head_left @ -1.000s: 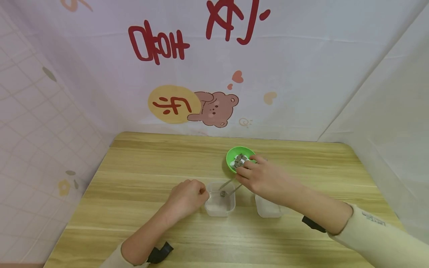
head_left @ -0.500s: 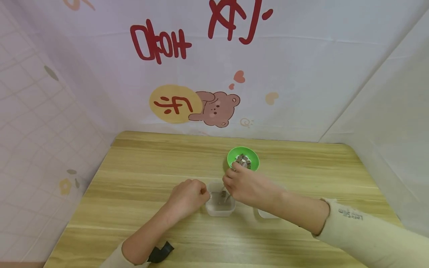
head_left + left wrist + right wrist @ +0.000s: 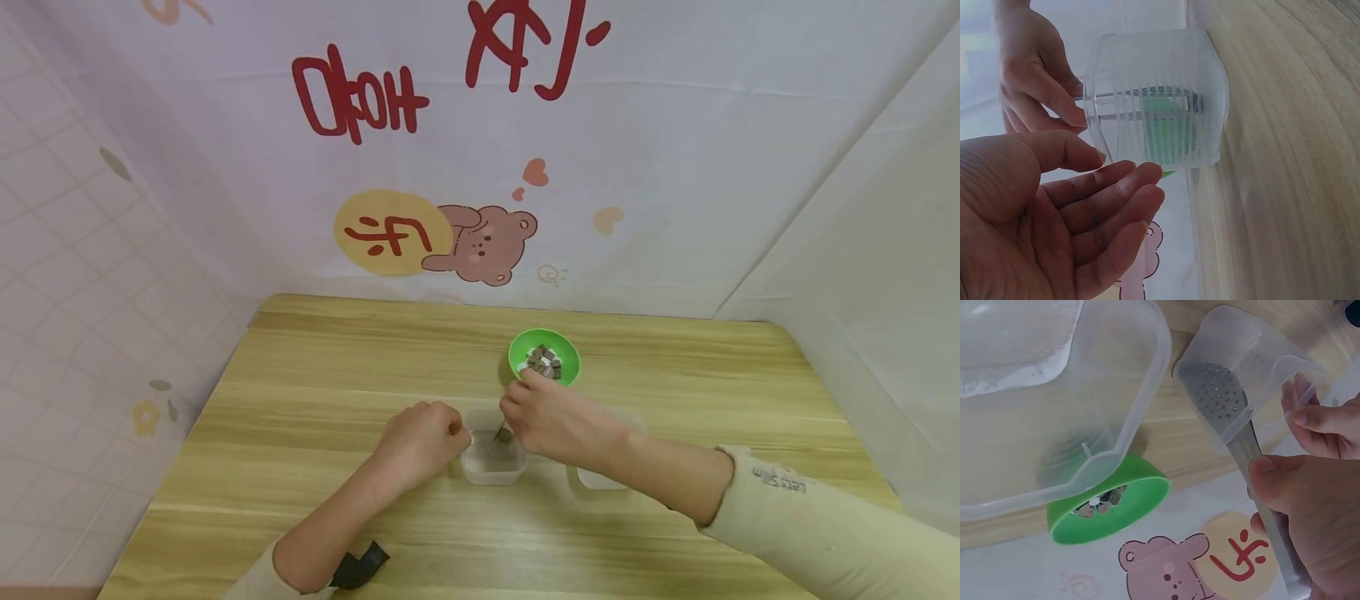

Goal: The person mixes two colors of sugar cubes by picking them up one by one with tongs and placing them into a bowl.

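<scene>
My right hand (image 3: 558,421) grips metal tongs (image 3: 1246,444) with a perforated, rounded end. Their tips reach down inside a clear plastic container (image 3: 492,477), close to its bottom. A small grey-brown piece (image 3: 506,436) shows by the tips in the head view. At the container's left side, my left hand (image 3: 418,442) pinches the rim between thumb and fingers, its other fingers loosely bent. Just behind my right hand stands a green bowl (image 3: 570,354) with several grey-brown and white pieces (image 3: 545,360) in it.
A second clear container (image 3: 597,481) stands to the right, partly under my right forearm; the right wrist view shows it large and near. Wooden tabletop (image 3: 360,358) surrounds everything. A white printed cloth (image 3: 645,150) hangs behind the table's far edge.
My right hand has moved left and turned, bringing the tongs from above the container's far edge down into it. More of the green bowl shows now. My left hand keeps its place.
</scene>
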The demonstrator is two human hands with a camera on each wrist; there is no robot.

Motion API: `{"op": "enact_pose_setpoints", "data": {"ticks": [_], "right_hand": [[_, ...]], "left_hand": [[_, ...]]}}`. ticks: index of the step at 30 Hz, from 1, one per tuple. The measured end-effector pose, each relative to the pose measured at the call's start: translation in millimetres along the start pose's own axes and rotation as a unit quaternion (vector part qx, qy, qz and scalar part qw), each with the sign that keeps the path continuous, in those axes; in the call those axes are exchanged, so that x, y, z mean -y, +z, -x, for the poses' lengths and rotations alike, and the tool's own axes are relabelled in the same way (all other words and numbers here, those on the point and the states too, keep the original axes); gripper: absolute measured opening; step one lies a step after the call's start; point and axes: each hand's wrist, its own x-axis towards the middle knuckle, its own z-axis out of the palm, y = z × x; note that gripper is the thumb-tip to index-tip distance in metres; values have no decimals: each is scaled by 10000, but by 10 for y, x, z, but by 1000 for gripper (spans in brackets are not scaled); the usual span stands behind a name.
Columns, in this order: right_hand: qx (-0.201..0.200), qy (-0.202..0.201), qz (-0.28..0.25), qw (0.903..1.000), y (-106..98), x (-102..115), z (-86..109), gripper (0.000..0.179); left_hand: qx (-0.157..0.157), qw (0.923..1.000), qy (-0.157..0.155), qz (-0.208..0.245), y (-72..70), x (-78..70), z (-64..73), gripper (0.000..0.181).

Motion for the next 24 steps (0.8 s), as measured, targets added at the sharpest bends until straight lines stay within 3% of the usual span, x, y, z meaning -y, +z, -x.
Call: {"op": "enact_pose_setpoints", "data": {"ticks": [7,13,18,24], "right_hand": [[-284,403,-653,9966,123,-9,67,16],[-742,1039,-1815,9751,265,-5,178,23],[-1175,1583,-2608,9451,349,33,324,28],[-1810,2294,-3400,8939,436,38,506,28]], "left_hand": [[6,10000,-44,32,6,0,5,42],[23,10000,-32,32,12,-7,15,41],[27,10000,-18,41,14,-11,19,42],[51,9999,-73,68,13,-2,19,40]]}}
